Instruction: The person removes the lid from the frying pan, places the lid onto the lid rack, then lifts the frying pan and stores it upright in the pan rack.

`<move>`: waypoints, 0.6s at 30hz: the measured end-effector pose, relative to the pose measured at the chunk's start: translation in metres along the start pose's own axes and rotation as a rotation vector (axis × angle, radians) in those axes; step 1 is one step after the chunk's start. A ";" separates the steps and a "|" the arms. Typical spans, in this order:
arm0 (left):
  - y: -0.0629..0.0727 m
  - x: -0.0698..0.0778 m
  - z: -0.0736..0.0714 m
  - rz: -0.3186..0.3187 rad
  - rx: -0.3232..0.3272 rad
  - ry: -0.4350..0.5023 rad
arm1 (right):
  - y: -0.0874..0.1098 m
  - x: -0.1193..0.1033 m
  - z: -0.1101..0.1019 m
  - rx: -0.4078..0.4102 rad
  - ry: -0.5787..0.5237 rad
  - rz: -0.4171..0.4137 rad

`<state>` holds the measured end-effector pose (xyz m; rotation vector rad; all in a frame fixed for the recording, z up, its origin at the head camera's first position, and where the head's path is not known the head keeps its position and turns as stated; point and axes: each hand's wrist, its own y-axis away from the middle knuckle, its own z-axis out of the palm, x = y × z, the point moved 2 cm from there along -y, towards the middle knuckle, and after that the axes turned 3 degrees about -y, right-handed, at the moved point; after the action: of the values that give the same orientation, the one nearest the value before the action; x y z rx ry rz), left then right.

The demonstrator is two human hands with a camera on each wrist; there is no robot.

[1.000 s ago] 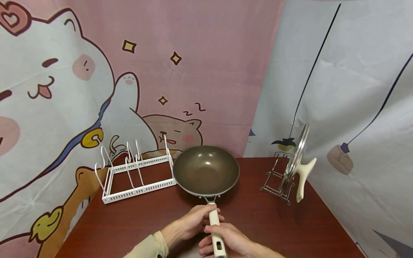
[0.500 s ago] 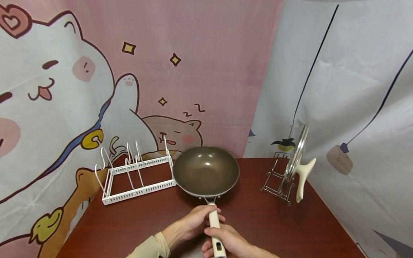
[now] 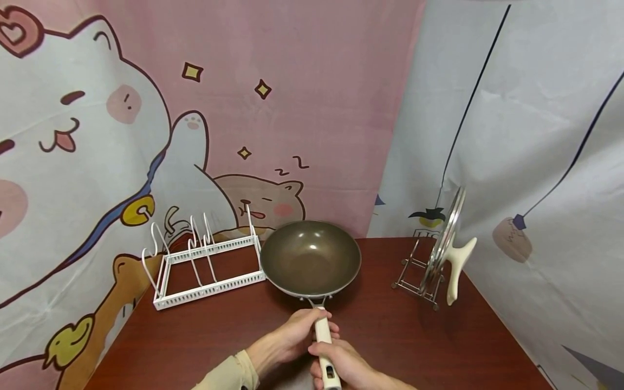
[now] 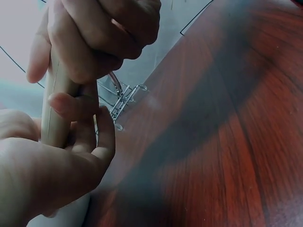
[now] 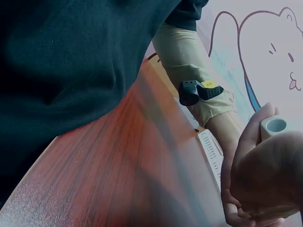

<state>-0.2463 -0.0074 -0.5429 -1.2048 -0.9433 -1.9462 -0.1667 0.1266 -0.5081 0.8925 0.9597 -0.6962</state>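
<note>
A deep frying pan with a brown inside stands in the middle of the head view, its cream handle pointing toward me. My left hand grips the handle close to the pan, thumb on top. Nearer its end, my right hand holds the same handle, thumb across it. In the left wrist view, fingers of both hands curl round the handle, the left hand below the right. The handle's hollow end sticks out past my right hand in the right wrist view.
A white rack with upright wire dividers lies left of the pan, close to its rim. On the right, a metal wire stand holds a glass lid on edge, its cream handle outward. Printed cloth hangs behind the dark red table.
My right hand's fingers have drawn in closer under the handle. The pan and left hand keep their places, and the head view has shifted slightly.
</note>
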 end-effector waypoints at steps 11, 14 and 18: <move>-0.004 0.005 0.005 -0.002 0.041 0.063 | -0.002 0.003 0.003 0.041 0.000 0.002; -0.006 0.006 0.005 -0.002 0.050 0.090 | -0.002 0.002 0.003 0.044 0.014 -0.008; -0.007 0.007 0.006 -0.021 0.050 0.124 | -0.001 0.002 0.005 0.035 0.026 -0.027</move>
<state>-0.2520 0.0000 -0.5361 -1.0375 -0.9377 -1.9773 -0.1653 0.1217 -0.5089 0.9223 0.9871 -0.7279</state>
